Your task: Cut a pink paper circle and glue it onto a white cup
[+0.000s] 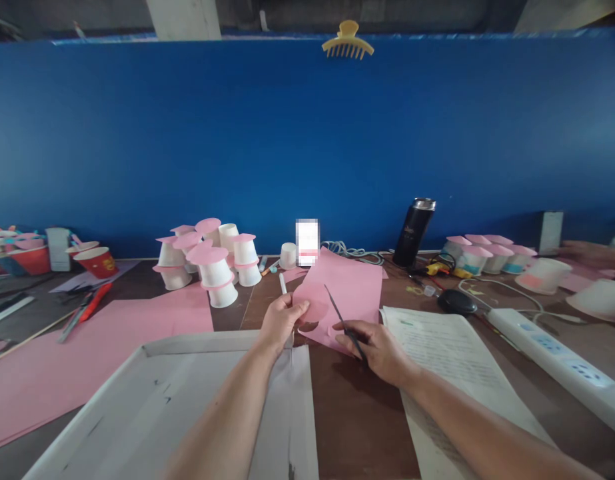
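My left hand [282,321] pinches the left part of a pink paper sheet [357,283] between thumb and fingers. The sheet stands tilted over the brown table, with a rounded piece [314,299] at my left fingertips and a dark gap beneath it. In my right hand [374,347] is a pair of dark scissors [341,313], their blades pointing up and left across the pink paper. The fingers of my right hand are wrapped round the handles, which are partly hidden.
White cups with pink paper discs [220,275] stand stacked at the left. A white box lid [187,400] and pink sheets [122,333] lie nearer. On the right are a printed sheet [447,373], a power strip [552,353], a black bottle [414,233] and a person's hand [592,253].
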`<state>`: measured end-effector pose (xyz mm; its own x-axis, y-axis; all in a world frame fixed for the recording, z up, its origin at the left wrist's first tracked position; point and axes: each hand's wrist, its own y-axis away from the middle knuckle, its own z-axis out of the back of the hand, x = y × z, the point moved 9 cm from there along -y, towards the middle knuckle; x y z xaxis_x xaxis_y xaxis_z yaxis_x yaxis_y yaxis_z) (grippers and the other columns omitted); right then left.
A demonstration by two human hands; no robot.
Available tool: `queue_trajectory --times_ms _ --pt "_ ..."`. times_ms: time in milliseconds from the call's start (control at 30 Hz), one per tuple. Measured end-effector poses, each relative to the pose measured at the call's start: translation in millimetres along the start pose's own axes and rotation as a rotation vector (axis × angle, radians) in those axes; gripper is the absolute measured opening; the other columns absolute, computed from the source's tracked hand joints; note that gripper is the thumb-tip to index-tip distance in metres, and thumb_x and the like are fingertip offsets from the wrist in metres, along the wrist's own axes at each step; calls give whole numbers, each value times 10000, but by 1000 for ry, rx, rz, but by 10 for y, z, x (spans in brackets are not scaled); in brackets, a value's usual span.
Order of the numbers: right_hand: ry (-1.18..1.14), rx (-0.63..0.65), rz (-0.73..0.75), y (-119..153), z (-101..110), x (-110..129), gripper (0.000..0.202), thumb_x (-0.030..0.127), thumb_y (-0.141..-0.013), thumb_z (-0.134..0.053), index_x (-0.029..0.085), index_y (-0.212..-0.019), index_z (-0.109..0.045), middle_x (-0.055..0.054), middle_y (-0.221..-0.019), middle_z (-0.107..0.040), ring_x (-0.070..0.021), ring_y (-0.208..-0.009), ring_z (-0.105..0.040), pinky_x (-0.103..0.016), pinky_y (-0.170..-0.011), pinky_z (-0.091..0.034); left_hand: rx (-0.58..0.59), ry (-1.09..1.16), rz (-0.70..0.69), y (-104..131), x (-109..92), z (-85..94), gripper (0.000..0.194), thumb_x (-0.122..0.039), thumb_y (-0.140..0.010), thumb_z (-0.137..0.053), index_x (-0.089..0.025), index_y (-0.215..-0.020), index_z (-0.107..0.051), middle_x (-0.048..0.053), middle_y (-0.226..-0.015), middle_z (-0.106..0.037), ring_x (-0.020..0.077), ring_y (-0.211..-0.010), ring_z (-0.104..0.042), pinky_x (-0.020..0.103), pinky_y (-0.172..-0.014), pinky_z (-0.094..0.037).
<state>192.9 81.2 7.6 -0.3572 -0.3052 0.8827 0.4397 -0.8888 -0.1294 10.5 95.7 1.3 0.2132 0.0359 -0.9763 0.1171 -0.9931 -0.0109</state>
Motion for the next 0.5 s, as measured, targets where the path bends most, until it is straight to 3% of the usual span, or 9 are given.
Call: queue_trajectory --times_ms 300,500 --pt "-49 -38 8 -29 26 -80 486 502 -772 -628 136 -1087 -670 1 -597 -547 -100 -528 -464 -200 -455 -380 -7 -34 -17 -4 7 32 358 -401 -666 -732 -123 -884 -676 53 -720 -664 140 -592 -594 281 -602 -509" --pt "-132 11 -87 -32 -33 -176 513 521 -746 -647 160 -1112 -655 16 -586 -538 -91 -494 -428 -196 -418 -368 0 -1 -3 34 -40 2 395 -423 -672 -722 -124 -926 -685 76 -773 -694 186 -658 -640 312 -633 -526"
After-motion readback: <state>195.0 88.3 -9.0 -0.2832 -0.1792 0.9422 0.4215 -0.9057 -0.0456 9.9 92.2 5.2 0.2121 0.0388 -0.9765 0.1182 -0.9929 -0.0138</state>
